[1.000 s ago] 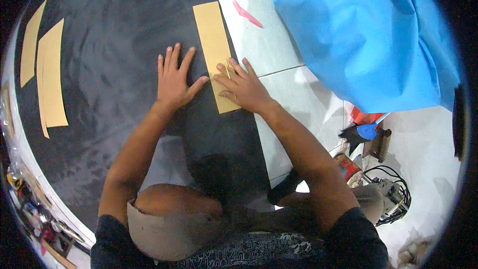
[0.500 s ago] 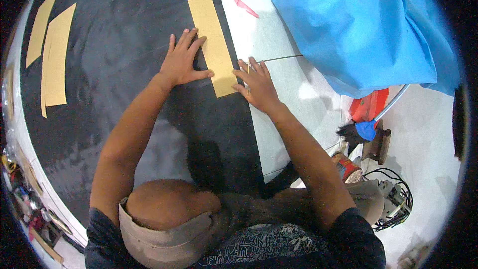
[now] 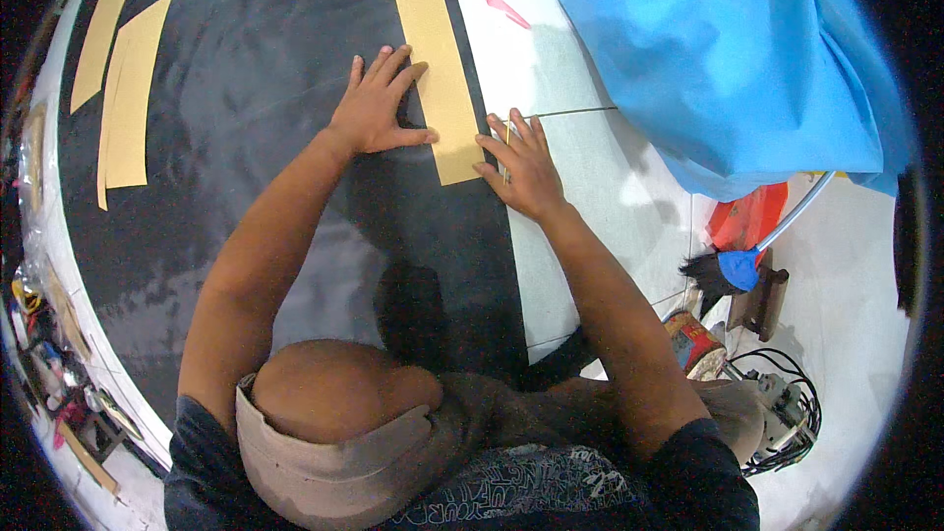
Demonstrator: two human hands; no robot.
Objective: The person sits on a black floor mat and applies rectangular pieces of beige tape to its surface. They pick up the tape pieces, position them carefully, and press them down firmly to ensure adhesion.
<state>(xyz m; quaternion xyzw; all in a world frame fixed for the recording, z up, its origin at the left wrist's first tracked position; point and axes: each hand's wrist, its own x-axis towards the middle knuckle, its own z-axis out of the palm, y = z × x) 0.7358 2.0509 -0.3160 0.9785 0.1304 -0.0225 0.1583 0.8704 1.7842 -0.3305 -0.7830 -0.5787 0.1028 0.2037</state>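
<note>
A tan rectangular card strip (image 3: 440, 79) lies on a large black sheet (image 3: 265, 69), close to the sheet's right edge. My left hand (image 3: 379, 108) is spread out, its thumb and some fingertips resting on the strip's left side. On the other side, my right hand (image 3: 526, 167) has its thumb and index finger at the strip's lower right edge. A thin yellowish stick (image 3: 507, 143) is held among the fingers of that hand; its exact kind is too small to tell.
More tan card strips (image 3: 133, 98) lie at the far left of the sheet. Past its right edge, a pink slender tool (image 3: 503, 5) lies on white tiles (image 3: 580, 177). Blue fabric (image 3: 728, 59) fills the upper right, above a broom head (image 3: 728, 270) and a corded machine (image 3: 782, 413).
The whole view has shifted slightly, so everything sits a little further right and higher. Both hands keep nearly the same hold on the card strip.
</note>
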